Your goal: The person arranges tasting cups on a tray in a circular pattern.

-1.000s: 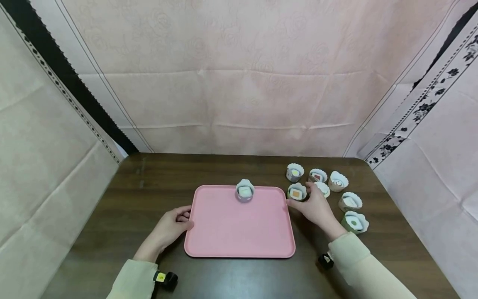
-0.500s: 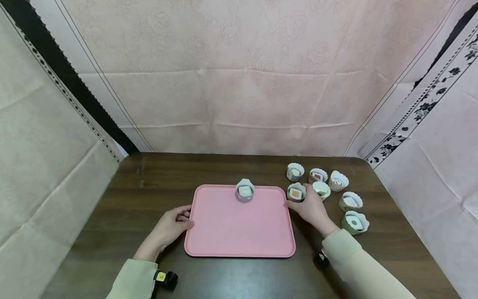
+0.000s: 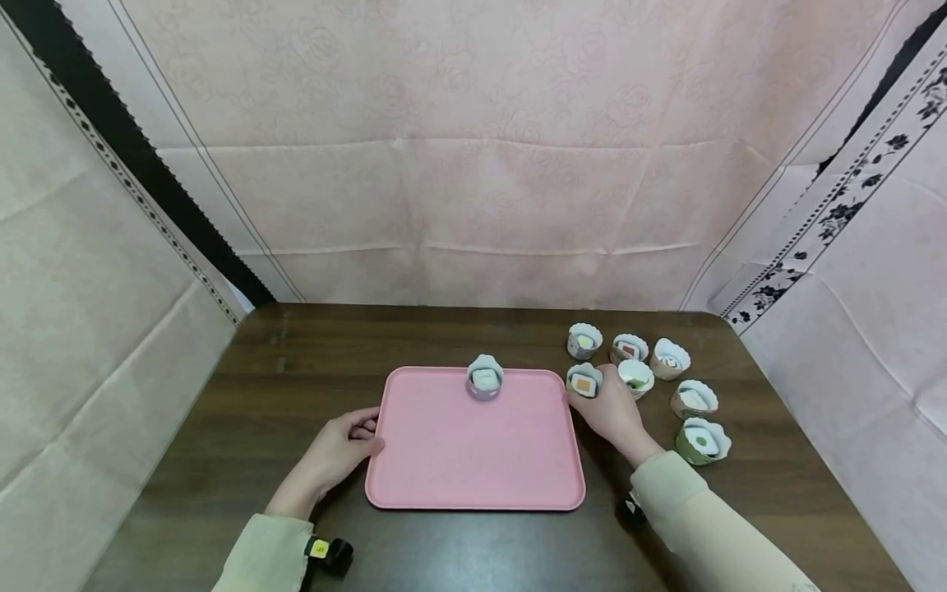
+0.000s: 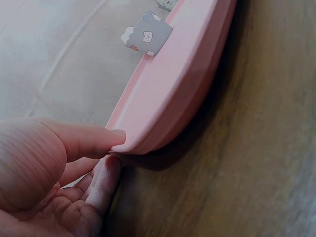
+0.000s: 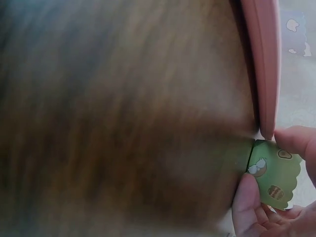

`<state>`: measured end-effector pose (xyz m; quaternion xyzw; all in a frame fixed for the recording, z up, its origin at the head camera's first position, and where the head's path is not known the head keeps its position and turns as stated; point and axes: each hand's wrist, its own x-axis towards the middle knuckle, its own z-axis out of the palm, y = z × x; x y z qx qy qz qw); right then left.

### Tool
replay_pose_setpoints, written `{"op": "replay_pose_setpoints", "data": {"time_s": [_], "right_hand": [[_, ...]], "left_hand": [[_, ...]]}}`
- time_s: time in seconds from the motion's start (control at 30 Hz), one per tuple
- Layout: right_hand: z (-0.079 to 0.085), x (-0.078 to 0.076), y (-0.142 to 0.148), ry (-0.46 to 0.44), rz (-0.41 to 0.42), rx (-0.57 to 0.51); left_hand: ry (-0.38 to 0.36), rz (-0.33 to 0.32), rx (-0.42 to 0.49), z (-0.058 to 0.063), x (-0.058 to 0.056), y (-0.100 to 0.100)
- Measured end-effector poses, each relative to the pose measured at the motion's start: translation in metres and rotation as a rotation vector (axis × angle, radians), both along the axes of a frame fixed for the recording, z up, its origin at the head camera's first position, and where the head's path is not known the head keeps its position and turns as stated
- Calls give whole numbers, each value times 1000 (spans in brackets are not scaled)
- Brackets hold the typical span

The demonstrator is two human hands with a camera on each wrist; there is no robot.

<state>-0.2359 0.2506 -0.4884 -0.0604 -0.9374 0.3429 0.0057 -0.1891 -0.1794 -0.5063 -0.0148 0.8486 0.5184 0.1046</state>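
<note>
A pink tray (image 3: 473, 460) lies on the table, and my left hand (image 3: 344, 444) pinches its left rim, thumb on top and fingers under the edge in the left wrist view. At the tray's upper right corner my right hand (image 3: 612, 409) holds a green patterned paper cupcake cup (image 5: 274, 170) between thumb and fingers. In the head view this cup is white inside, with an orange-and-white square piece (image 3: 583, 384) in it. The right thumb (image 5: 294, 138) is right at the tray's rim. A grey-purple patterned cupcake cup (image 3: 484, 378) stands at the tray's far edge.
Several more cupcake cups stand at the right of the brown table (image 3: 436, 329), among them a green-filled one (image 3: 636, 376) just beside the right hand and a green one (image 3: 703, 441) nearest the right sleeve. Pale cloth (image 3: 473, 164) hangs behind and at both sides.
My right hand has moved left and its fingers have closed around the green cupcake cup, which has shifted slightly left. My left hand and the tray have stayed put.
</note>
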Motion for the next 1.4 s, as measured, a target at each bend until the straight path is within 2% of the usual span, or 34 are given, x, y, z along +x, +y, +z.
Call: {"op": "replay_pose_setpoints", "data": {"time_s": [0.37,0.6,0.87,1.13,1.4], "right_hand": [[1,3,0,23,-18,26],[12,7,-4,71,-17,32],[23,12,-23,122,65,9],[17,14,-42,124,142,-47],[10,13,-58,66,205,-60]], "left_hand": [[4,-4,-1,0,-1,0],[9,-12,-3,2,0,-1],[11,-11,-4,1,0,0],[-3,-2,-2,-1,-1,0],[0,0,-4,1,0,1]]}}
